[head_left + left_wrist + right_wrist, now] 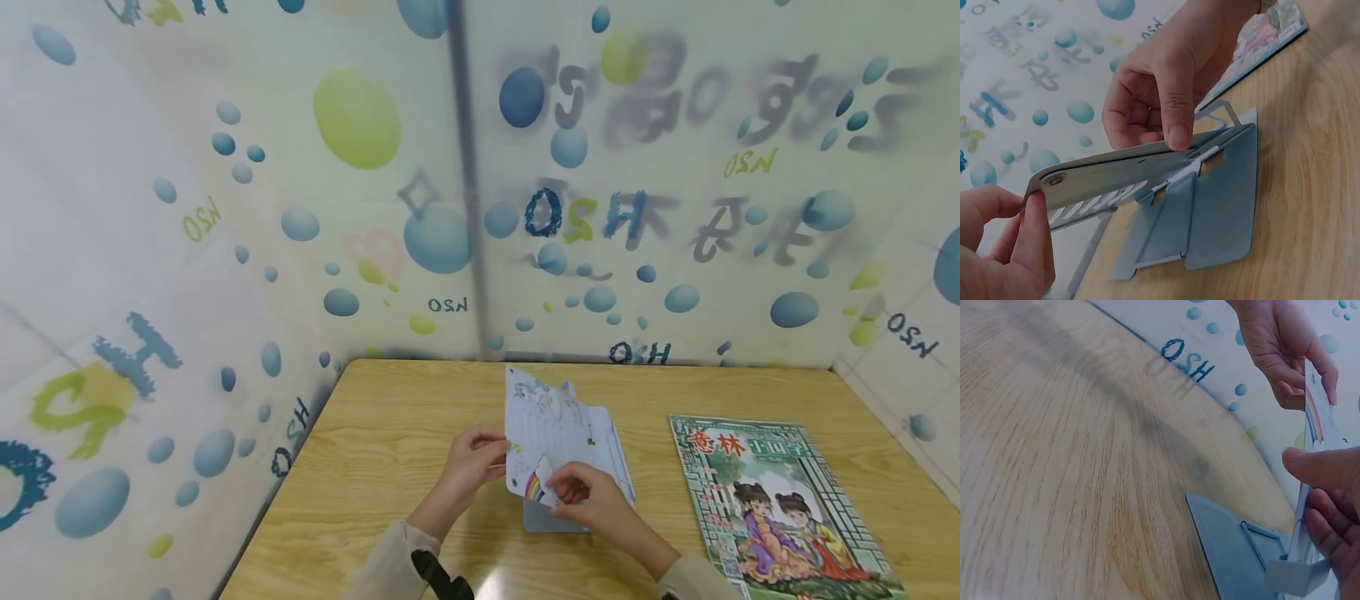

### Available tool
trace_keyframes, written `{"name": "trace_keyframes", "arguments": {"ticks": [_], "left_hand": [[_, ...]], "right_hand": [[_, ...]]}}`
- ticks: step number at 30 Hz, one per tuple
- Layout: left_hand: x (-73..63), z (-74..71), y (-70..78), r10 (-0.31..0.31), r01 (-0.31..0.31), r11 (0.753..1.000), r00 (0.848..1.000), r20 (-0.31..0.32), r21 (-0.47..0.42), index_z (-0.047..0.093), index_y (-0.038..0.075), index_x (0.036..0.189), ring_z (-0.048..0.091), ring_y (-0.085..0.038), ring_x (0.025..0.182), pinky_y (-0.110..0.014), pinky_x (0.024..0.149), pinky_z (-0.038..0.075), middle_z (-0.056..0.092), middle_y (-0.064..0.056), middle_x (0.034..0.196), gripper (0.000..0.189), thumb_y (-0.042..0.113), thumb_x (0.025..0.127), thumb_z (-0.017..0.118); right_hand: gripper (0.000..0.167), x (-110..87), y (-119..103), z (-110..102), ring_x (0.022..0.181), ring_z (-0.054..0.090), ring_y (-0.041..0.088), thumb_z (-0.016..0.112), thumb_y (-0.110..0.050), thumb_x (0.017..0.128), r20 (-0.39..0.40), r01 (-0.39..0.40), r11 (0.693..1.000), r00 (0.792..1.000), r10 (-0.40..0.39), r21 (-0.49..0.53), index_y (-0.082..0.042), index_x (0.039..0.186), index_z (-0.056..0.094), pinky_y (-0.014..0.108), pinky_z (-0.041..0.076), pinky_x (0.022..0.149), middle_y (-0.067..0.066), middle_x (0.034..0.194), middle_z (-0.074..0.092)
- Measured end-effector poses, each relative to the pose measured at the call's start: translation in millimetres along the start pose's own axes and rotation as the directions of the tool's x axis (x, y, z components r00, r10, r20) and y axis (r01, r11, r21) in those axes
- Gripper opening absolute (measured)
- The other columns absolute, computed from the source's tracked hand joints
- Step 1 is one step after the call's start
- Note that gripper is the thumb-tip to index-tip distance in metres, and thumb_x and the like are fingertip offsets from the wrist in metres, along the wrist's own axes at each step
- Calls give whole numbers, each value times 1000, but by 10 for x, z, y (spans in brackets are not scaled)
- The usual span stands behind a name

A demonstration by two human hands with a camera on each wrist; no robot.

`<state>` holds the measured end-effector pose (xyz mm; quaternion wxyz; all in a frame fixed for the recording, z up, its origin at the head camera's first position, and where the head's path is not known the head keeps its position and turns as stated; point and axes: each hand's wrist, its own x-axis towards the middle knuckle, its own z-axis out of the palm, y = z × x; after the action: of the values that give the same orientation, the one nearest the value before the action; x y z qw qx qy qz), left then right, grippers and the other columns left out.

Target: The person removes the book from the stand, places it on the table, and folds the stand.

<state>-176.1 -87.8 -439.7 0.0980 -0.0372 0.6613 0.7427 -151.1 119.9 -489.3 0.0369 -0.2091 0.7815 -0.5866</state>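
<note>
A folding metal book stand, its white panel [534, 429] printed with a unicorn and a rainbow, is raised at an angle above the wooden table. My left hand [472, 464] pinches the panel's left edge between thumb and fingers. Lower down, near the rainbow, my right hand [597, 502] pinches the panel's near edge. The grey-blue base plate [1225, 194] spreads out underneath, near the tabletop, and a hinged support leg shows on it. In the right wrist view a small bent lip [1297, 578] sticks out from the panel's edge. The right hand hides part of the panel.
A magazine [780, 508] with two illustrated children on its cover lies to the right on the wooden table [390, 417]. Behind and to the left hangs a curtain [300, 150] printed with blue and green dots.
</note>
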Motion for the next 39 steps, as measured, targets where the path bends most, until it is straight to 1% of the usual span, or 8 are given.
{"name": "trace_keyframes", "arguments": {"ticks": [6,12,16,20,23,28,34,39], "left_hand": [[3,-97,-111,-17,19,999,998,-53,37,53,-13,101,59,-13,67,-25,61,53,60,-6,78,24,2,83,61],[-11,-211,-233,17,-14,998,999,-48,56,56,-8,92,59,-15,66,-27,60,53,59,-9,77,18,4,80,64],[-20,-253,-276,3,2,997,998,-63,71,56,-10,93,59,-14,66,-27,60,53,59,-9,76,19,1,79,64],[-46,-273,-270,-69,78,991,994,-88,110,53,-15,98,60,-15,65,-30,62,53,60,-8,76,23,-5,79,61],[-48,-309,-328,-83,93,988,993,-86,124,53,-15,98,60,-15,64,-30,62,53,61,-7,74,23,-7,78,62],[-23,-364,-467,-78,91,984,993,-88,154,54,-14,96,61,-16,66,-31,62,54,62,-11,77,24,-10,75,64],[1,-398,-577,-105,124,974,989,-109,188,54,-13,96,61,-16,67,-32,62,54,62,-12,77,26,-11,73,66],[13,-409,-650,-84,104,978,990,-114,180,54,-16,96,60,-15,67,-32,61,54,62,-17,78,26,-15,72,65]], "right_hand": [[28,71,41,38,69,51,10,78,-6,69,86,-12,999,996,16,-44,-4,93,63,23,47,59,3,78,55],[27,113,112,96,67,51,10,78,-7,69,136,-15,996,990,26,-83,-6,91,63,22,47,58,1,77,54],[27,130,128,131,65,50,9,78,-6,68,152,0,995,988,15,-97,-5,89,62,22,46,57,1,76,53],[27,152,124,168,64,49,8,79,-3,66,173,5,992,985,17,-127,-4,87,62,22,46,56,1,75,53],[28,177,122,201,64,48,8,80,-2,65,188,0,985,982,33,-173,-5,86,62,21,45,56,0,74,52],[30,210,154,262,63,47,6,80,-1,61,189,-10,970,980,57,-242,-8,83,62,21,44,56,-3,71,51],[32,211,151,322,63,44,5,80,2,57,191,-6,965,980,58,-261,-8,81,61,21,42,56,-3,69,50],[32,201,146,352,63,44,5,79,3,56,189,17,959,981,39,-282,-8,80,61,21,41,56,-4,68,49]]}}
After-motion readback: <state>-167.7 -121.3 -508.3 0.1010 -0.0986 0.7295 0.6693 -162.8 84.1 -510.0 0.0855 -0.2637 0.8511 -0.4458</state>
